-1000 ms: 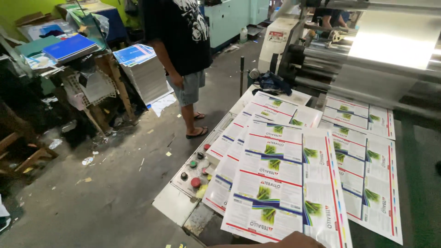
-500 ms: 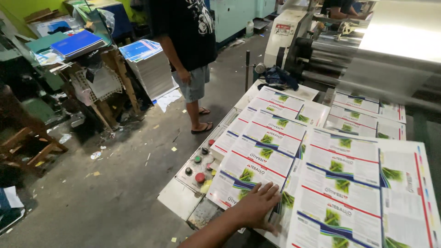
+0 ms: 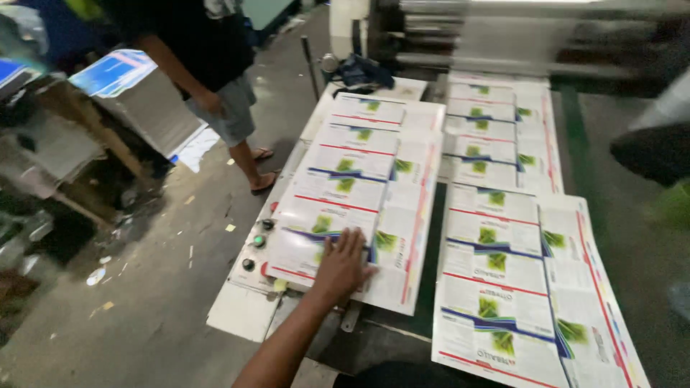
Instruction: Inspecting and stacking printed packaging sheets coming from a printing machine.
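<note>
White-and-green printed sheet (image 3: pixel 359 208) lies at 9 o'clock on the machine bed (image 3: pixel 241 309) — the left hand (image 3: pixel 343 264) presses flat on its near edge, fingers spread, holding nothing. The right hand is out of view. Squaring looks underway; next calls for aligning it with the sheet at 3 o'clock (image 3: pixel 510 287).

The light is dim and even, with the white sheets (image 3: pixel 374 179) the brightest area. A strip of glare sits along the top edge, above the rollers (image 3: pixel 517 43). Motion blur smears the whole frame, most at the upper right and left edges. The floor (image 3: pixel 144 287) is dull grey with soft shadows. The hand (image 3: pixel 341 266) reads fairly sharp, though its print underneath stays soft.
</note>
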